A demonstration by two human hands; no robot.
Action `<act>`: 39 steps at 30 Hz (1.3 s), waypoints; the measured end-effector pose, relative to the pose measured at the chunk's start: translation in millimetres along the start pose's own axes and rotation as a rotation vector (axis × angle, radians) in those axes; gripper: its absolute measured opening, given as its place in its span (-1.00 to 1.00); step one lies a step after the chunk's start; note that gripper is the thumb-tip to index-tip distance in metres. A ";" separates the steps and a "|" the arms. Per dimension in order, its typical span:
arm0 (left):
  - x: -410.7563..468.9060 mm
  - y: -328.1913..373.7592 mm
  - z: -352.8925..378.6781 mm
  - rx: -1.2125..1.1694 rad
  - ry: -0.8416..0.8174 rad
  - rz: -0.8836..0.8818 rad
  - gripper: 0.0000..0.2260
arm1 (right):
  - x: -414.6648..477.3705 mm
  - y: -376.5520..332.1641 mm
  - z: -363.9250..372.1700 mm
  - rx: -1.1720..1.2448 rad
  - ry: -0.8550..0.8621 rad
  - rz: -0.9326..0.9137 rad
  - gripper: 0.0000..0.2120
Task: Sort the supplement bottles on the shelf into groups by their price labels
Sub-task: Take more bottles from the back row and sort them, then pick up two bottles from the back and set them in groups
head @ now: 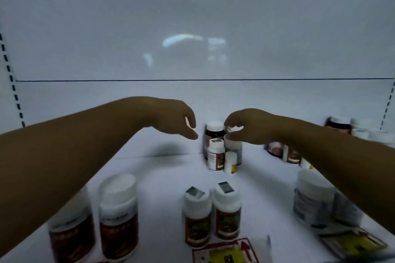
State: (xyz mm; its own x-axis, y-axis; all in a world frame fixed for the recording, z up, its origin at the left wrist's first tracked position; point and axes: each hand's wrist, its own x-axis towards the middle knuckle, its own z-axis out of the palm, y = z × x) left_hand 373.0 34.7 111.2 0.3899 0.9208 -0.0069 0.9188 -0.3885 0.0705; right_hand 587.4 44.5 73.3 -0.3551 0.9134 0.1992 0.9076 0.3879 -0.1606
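A tight cluster of supplement bottles (222, 149) stood near the middle of the white shelf (162, 173), toward its back, a dark bottle with a white cap (214, 132) behind smaller white ones. The bottles were judged to be light, rigid plastic with smooth, somewhat slippery sides, so a hold around the ribbed cap or just below it was thought the safest, each being lifted straight up to avoid toppling its touching neighbours. The right hand (248, 127) was seen directly over the cluster, its fingers (229, 123) curled round what seemed a white cap; whether it was truly gripped could not be told. The left hand (171, 117) hovered just beside, fingers loosely bent and grasping nothing. Nearer the front, two pairs of bottles (211, 211) (96, 218) and a large white jar (313, 198) stood well apart, with price labels (224, 252) at the edge.
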 end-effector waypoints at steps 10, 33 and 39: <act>96.9 42.3 40.2 0.120 -0.106 -0.046 -0.50 | 20.8 72.0 17.3 -0.064 -0.149 -0.101 -0.55; 30.2 16.4 -7.2 -0.411 0.119 -0.069 -0.77 | 30.5 49.4 -50.2 0.372 0.075 0.146 -0.61; 2.1 9.9 0.4 -0.406 0.026 -0.055 -0.75 | 7.9 6.1 -34.4 0.544 -0.079 0.084 -0.64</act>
State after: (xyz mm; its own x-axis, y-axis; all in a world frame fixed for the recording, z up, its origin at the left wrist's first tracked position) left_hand 383.0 32.8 111.5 0.3342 0.9425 0.0036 0.8368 -0.2985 0.4591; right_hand 597.8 49.9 107.2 -0.3210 0.9423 0.0945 0.6944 0.3021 -0.6531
